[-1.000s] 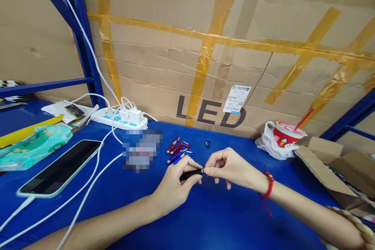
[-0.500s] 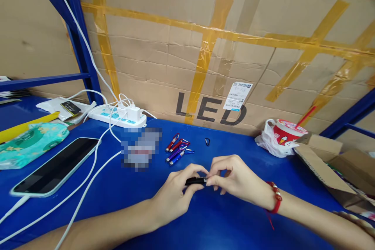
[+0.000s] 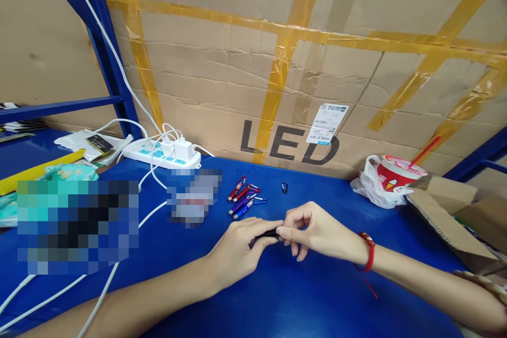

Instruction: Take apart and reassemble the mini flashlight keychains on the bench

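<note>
Left hand (image 3: 235,251) grips one black tube (image 3: 268,233), partly hidden by fingers; right hand (image 3: 312,229) pinches its end. From it, four small flashlights (image 3: 241,204) lie toward eleven o'clock, one carabiner (image 3: 284,187) toward one, one cup (image 3: 396,174) toward two.

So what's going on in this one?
A person's left hand holds a small black cylindrical item over the blue table, while the right hand pinches near its end. Just beyond the hands lie red, purple and blue keychain flashlights and a loose dark carabiner. A red cup stands in a plastic bag at the right.
</note>
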Available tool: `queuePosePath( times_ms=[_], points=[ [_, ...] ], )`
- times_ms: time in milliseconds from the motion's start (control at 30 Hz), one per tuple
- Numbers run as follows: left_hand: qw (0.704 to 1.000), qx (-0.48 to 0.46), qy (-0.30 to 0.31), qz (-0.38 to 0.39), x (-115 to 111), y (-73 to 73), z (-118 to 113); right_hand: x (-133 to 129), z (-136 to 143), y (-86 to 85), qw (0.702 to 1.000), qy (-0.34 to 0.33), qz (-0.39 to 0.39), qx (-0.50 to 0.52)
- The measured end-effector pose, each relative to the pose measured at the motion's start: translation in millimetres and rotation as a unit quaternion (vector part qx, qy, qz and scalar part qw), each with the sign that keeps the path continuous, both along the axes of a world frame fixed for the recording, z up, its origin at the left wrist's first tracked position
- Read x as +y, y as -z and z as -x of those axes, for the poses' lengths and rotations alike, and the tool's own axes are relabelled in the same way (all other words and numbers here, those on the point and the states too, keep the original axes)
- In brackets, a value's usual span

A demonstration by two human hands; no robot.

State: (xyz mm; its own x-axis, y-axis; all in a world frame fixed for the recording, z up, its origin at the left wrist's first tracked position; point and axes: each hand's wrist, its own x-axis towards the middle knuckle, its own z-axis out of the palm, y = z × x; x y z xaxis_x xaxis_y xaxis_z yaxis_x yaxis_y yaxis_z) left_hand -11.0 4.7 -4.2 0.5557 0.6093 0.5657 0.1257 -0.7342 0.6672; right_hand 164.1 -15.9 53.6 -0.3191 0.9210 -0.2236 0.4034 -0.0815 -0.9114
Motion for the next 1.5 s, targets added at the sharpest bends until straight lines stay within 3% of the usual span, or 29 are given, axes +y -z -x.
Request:
queuePosePath(
  times_ms=[233,267,333,367,433,533,600,767,867,933,1000,1100,1233,1300,1367,1500],
  points=[
    [0.998,0.058,0.009,0.015,-2,-5.5,1,9,-2,4.3,0.997,-0.036,0.062,0.002],
    [0.998,0.064,0.009,0.022,-2,-5.3,0,9,-3,4.9,0.998,-0.037,0.035,-0.024],
    [0.996,0.070,0.004,0.046,-1,-5.3,-1,8,-7,4.9,0.988,-0.044,-0.103,-0.103],
    [0.995,0.072,0.001,0.062,-1,-5.7,-1,7,-10,4.1,0.967,-0.052,-0.202,-0.148],
    [0.992,0.077,-0.002,0.096,-1,-7.6,-3,5,-15,1.7,0.887,-0.087,-0.393,-0.228],
    [0.986,0.088,0.015,0.143,-2,-12.5,-5,2,-20,-2.2,0.751,-0.160,-0.560,-0.311],
    [0.980,0.094,0.034,0.173,-3,-15.2,-5,1,-20,-4.9,0.685,-0.189,-0.613,-0.345],
    [0.968,0.110,0.069,0.213,-5,-13.3,-7,0,-12,-11.4,0.576,-0.230,-0.681,-0.389],
    [0.972,0.119,0.063,0.191,-5,-9.6,-8,-1,-8,-11.3,0.538,-0.258,-0.691,-0.408],
    [0.975,0.119,0.051,0.180,-5,-7.8,-8,0,-8,-8.7,0.554,-0.268,-0.669,-0.416],
    [0.976,0.113,0.043,0.183,-5,-6.6,-9,2,-9,-4.8,0.606,-0.270,-0.621,-0.417],
    [0.977,0.087,0.023,0.194,-4,-4.3,-9,6,-10,1.6,0.730,-0.234,-0.523,-0.372],
    [0.983,0.093,-0.015,0.156,-2,0.3,-6,10,-10,8.4,0.907,-0.113,-0.334,-0.232],
    [0.986,0.114,-0.016,0.117,-2,2.0,-4,10,-9,11.7,0.965,-0.051,-0.204,-0.155],
    [0.988,0.134,-0.004,0.078,-1,2.5,-2,10,-8,15.4,0.992,-0.008,-0.088,-0.090],
    [0.989,0.142,0.015,0.041,1,1.1,-1,9,-6,22.4,0.999,0.021,0.048,0.009]
  ],
)
